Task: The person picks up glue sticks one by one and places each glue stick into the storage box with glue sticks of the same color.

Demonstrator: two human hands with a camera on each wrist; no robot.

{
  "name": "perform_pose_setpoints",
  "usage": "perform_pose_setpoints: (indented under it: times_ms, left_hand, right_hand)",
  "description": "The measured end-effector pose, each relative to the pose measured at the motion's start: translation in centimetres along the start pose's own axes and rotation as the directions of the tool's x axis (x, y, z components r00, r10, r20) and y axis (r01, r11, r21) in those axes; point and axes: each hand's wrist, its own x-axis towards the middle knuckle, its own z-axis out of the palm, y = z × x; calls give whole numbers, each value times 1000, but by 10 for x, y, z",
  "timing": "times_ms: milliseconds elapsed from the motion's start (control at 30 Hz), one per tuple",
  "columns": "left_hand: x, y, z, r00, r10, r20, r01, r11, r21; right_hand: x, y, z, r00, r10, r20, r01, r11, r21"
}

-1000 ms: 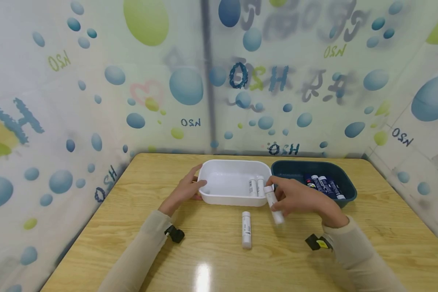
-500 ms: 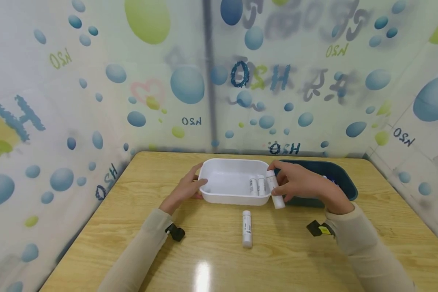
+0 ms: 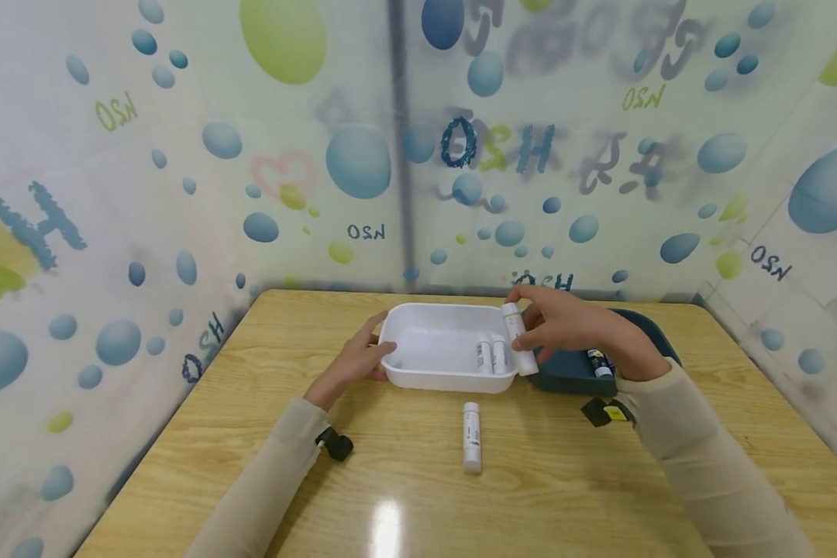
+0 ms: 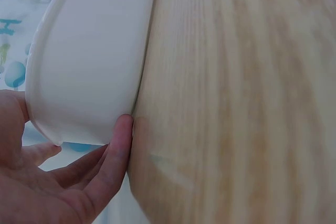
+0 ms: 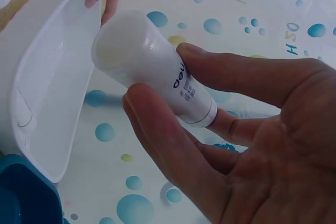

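Note:
My right hand holds a white glue stick between thumb and fingertips, tilted, over the right end of the white tray. In the right wrist view the glue stick bears the word "deli". My left hand grips the tray's left end, its thumb over the rim and its fingers outside. The left wrist view shows that hand at the tray's white wall. Two more white glue sticks lie side by side inside the tray, on the right. Another white glue stick lies on the table in front.
A dark teal tray stands against the white tray's right side, partly hidden by my right hand and forearm. A dark blue tube shows inside it. Behind the wooden table hangs a patterned curtain wall.
My right hand has lifted the glue stick up and away from me, from the tray's front right corner to above its right end. My left hand and the tray have stayed put.

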Motion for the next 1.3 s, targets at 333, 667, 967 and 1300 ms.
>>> perform_pose_setpoints:
  times_ms: [333, 667, 967, 1300]
  left_hand:
    - [-1, 1, -1, 1000, 20, 11, -20, 1000, 6]
    - [-2, 1, -1, 1000, 25, 9, -25, 1000, 2]
    - [-3, 2, -1, 1000, 23, 20, -23, 1000, -5]
    - [-1, 1, -1, 1000, 11, 14, -11, 1000, -3]
  right_hand:
    - [10, -14, -11, 1000, -19, -2, 19, 1000, -23]
    - [29, -28, -28, 1000, 1, 10, -1, 1000, -23]
    - [50, -34, -36, 998, 64, 17, -64, 998, -1]
    - [68, -46, -48, 996, 84, 25, -84, 996, -21]
